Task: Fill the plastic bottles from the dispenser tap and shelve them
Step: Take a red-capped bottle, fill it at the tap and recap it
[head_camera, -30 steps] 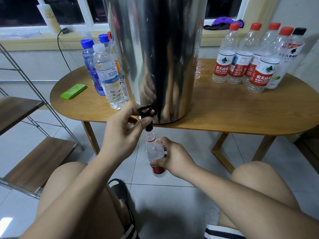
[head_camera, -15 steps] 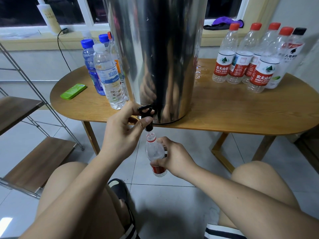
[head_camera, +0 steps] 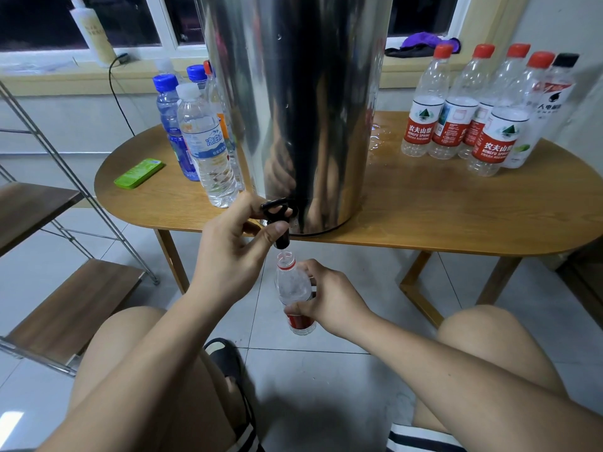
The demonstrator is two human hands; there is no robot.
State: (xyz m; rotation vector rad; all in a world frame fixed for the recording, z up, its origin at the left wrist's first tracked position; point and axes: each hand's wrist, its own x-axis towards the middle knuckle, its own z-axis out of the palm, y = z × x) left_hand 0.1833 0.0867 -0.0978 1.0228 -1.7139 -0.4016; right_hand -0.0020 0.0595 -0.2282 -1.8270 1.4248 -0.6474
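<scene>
The tap (head_camera: 276, 213) is being pinched by the curled left hand (head_camera: 233, 247). An uncapped bottle (head_camera: 291, 285) is being gripped by the right hand (head_camera: 331, 298) just under the tap, below the table (head_camera: 424, 220) edge. The dispenser (head_camera: 293, 109) is being flanked by capped bottles (head_camera: 421, 125).

Gleaming mirror-silver down the dispenser (head_camera: 293, 109), turning black at the tap (head_camera: 277, 220). Showing clear through the held bottle (head_camera: 292, 288), with a red label low down and a red ring at the neck. Glowing grained wood-brown across the surface (head_camera: 424, 216). Standing out bright green on the flat case (head_camera: 138, 173). Wearing blue caps on the blue-tinted bottles (head_camera: 168, 125), and red caps with red-and-white labels on the row of bottles (head_camera: 424, 122). Striping black and white along the shorts (head_camera: 421, 438).
</scene>
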